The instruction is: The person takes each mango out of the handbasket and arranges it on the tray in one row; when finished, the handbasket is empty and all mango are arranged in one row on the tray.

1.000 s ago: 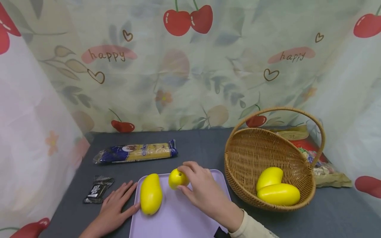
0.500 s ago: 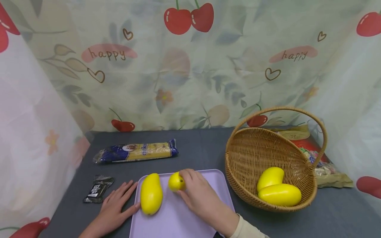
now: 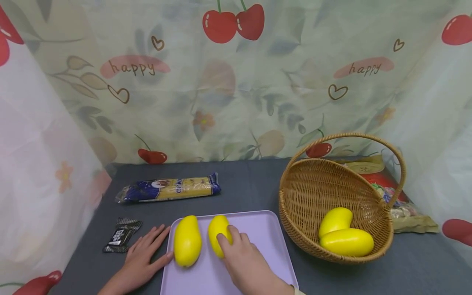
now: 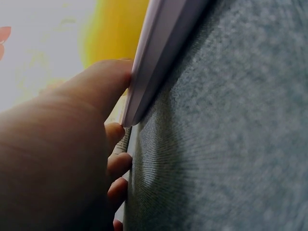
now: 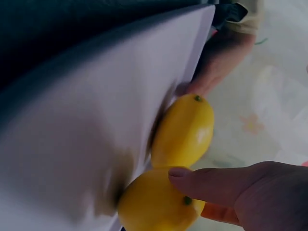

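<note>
A purple tray (image 3: 258, 258) carries two yellow mangoes lying side by side. My right hand (image 3: 247, 258) grips the right mango (image 3: 217, 231) from its right side. In the right wrist view the thumb (image 5: 211, 183) lies across that mango near its stem end, with another finger partly seen behind. The left mango (image 3: 187, 241) lies along the tray's left edge. My left hand (image 3: 141, 258) rests on the table with fingers spread, and its thumb touches the tray's left rim. The left wrist view shows that thumb (image 4: 106, 79) against the rim.
A wicker basket (image 3: 313, 176) with a tall handle stands at the right, holding two more mangoes (image 3: 346, 241). Partly hidden packages (image 3: 413, 221) lie behind it. A pasta packet (image 3: 169, 188) lies behind the tray, and a black wrapped packet (image 3: 121, 234) lies left of my left hand.
The right mango, earlier end-on in my right hand, now lies lengthwise beside the left one. My right hand has come lower and nearer to me. The left hand stays put.
</note>
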{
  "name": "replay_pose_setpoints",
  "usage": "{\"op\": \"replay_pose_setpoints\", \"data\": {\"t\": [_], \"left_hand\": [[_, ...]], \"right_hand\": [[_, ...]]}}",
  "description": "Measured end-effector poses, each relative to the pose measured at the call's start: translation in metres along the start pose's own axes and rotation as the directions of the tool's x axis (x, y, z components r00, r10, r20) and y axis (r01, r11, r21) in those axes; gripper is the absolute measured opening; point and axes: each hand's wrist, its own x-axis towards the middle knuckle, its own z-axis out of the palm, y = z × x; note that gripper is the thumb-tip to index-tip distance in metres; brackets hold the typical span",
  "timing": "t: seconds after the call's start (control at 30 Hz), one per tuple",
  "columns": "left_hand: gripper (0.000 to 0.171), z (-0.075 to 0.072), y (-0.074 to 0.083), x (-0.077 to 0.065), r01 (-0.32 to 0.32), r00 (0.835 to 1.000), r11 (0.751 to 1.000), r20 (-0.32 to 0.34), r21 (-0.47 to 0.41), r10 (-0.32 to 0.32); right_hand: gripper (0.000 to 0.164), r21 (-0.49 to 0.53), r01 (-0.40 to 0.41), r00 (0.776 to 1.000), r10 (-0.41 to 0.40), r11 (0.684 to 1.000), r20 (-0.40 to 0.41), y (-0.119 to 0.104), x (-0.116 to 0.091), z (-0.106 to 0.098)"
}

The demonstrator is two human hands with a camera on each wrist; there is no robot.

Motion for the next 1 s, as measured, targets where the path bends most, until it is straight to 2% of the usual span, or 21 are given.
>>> {"op": "replay_pose_setpoints", "data": {"t": [0.17, 0.37, 0.47, 0.77, 1.0], "left_hand": [[0.084, 0.0, -0.001, 0.0, 0.008, 1.0, 1.0, 0.01, -0.012, -0.008], [0.084, -0.001, 0.0, 0.0, 0.011, 1.0, 1.0, 0.018, -0.021, -0.01], [0.084, -0.001, 0.001, -0.001, 0.005, 1.0, 1.0, 0.013, -0.024, -0.005], [0.08, -0.001, 0.001, -0.003, -0.027, 0.999, 0.999, -0.022, -0.027, 0.027], [0.081, -0.002, 0.003, -0.003, -0.005, 1.0, 1.0, 0.001, -0.03, 0.005]], "right_hand": [[0.053, -0.052, 0.021, 1.0, -0.021, 0.998, 0.001, -0.002, -0.002, 0.009], [0.054, -0.081, 0.052, 0.994, -0.059, 0.995, -0.089, 0.0, -0.003, 0.013], [0.055, -0.082, 0.065, 0.992, -0.073, 0.995, -0.107, 0.002, -0.002, 0.014], [0.055, -0.004, 0.055, 0.997, -0.055, 0.998, -0.06, 0.006, 0.003, 0.013], [0.055, 0.01, 0.071, 0.996, -0.07, 0.997, -0.062, 0.006, 0.002, 0.014]]}}
